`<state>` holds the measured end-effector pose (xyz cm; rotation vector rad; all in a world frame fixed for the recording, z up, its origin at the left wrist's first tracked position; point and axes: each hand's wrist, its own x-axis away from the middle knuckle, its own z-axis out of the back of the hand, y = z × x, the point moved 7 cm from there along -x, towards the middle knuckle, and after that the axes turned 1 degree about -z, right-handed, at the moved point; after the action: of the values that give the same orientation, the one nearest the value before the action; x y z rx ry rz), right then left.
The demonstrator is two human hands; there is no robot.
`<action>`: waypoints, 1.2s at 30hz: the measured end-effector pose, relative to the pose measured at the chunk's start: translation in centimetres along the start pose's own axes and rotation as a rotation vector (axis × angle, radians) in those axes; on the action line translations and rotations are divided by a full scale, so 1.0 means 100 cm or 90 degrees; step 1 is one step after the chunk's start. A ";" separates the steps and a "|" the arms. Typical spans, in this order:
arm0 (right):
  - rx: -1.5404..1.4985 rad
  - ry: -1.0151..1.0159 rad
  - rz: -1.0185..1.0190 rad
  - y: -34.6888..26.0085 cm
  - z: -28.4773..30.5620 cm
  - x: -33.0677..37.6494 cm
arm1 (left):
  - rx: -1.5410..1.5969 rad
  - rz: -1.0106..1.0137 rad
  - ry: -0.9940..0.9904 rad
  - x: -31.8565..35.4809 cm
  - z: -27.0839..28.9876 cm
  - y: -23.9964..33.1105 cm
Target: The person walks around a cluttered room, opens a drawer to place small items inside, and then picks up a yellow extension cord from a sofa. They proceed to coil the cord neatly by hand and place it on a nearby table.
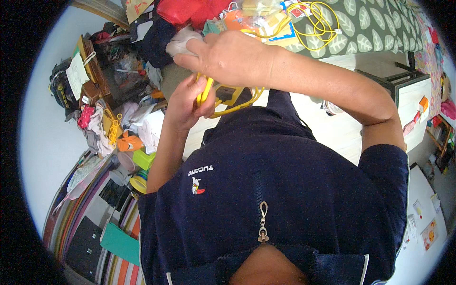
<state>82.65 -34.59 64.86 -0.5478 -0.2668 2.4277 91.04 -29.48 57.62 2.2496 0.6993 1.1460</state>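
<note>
L hand [186,100], fingers curled round yellow cable [204,91], partly hidden — R hand [232,56] nr, its fingers' hold unclear

yellow cable [204,90] partly hidden by left grip [188,99], red bundle [192,12] cut off by upper edge

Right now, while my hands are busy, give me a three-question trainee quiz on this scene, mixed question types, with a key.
1. Multiple choice: what does the left hand grip? A) a red bag; B) a yellow cable; C) a green box.
2. True or false: the coiled yellow cord at the top lies on striped cloth.
3. Fill the gap: the zipper pull hangs on a ____ shirt.

Key: 1 B; 2 false, leaf-patterned cloth; 3 dark blue.
</note>
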 end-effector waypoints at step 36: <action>-0.135 -0.038 -0.021 0.008 0.002 0.068 | -0.005 -0.317 0.196 0.088 0.104 0.064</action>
<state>77.25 -31.06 62.60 -0.5585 -0.5594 2.4004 105.53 -30.68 61.50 1.7537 1.2859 1.2336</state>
